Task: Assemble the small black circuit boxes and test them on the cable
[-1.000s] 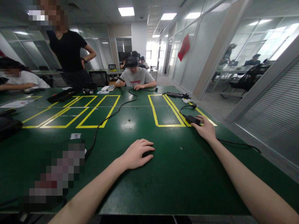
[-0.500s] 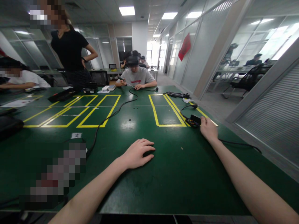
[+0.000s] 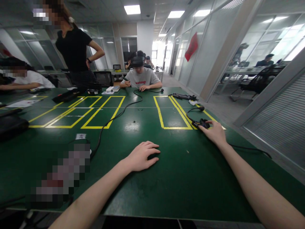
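My left hand (image 3: 144, 156) lies palm down on the green table (image 3: 171, 184), fingers spread, with nothing in it. My right hand (image 3: 215, 132) reaches out to the far right. Its thumb and fingers are around a small black device (image 3: 196, 124) with yellow marks, resting near the yellow tape. The fingers partly cover the device, so its exact kind does not show. A black cable (image 3: 189, 112) curves from it to a round black end (image 3: 201, 108).
Yellow tape (image 3: 177, 128) marks boxes on the table. A long black cable (image 3: 115, 117) crosses the left half, beside a blurred-out object (image 3: 69, 168) and a label (image 3: 80, 136). A folded black tripod (image 3: 183, 96) lies far right. A person (image 3: 143, 78) sits opposite; another (image 3: 75, 47) stands left.
My right thumb and fingers have spread around the black device, whose upright dark part now looks turned and lower. My left hand has stayed put. The view has shifted slightly.
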Demonstrator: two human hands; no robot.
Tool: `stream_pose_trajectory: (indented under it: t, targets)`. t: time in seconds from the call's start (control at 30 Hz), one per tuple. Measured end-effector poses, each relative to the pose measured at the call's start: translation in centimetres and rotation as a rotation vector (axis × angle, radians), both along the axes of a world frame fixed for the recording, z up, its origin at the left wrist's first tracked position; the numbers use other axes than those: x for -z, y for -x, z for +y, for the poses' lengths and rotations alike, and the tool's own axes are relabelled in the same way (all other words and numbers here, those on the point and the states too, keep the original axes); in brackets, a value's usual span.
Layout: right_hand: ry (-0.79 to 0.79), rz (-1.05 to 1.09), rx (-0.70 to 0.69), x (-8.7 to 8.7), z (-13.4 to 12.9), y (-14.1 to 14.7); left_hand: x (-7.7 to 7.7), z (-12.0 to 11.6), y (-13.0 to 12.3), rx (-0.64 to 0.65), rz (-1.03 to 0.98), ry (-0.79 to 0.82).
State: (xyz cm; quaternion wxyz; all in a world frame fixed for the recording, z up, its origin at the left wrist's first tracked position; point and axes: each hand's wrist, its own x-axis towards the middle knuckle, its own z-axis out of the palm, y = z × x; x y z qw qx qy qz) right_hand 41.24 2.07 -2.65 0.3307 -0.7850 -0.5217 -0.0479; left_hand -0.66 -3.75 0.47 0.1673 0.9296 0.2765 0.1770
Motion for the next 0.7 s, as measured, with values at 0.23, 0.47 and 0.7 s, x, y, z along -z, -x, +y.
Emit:
stream_pose_trajectory:
  t: [0.23, 0.47, 0.7]
  targets:
    - [0.137, -0.096, -0.067, -1.5, -0.6, 1.7, 0.0, 0.0, -0.1, -0.001, 0.000, 0.004]
    - [0.115, -0.005, -0.124, -1.3, -0.5, 1.8, 0.1, 0.0, 0.0, 0.001, -0.002, 0.000]
    - [0.070, -0.060, -0.038, -1.2, -0.2, 2.0, 0.1, 0.0, 0.0, 0.002, -0.001, -0.005]
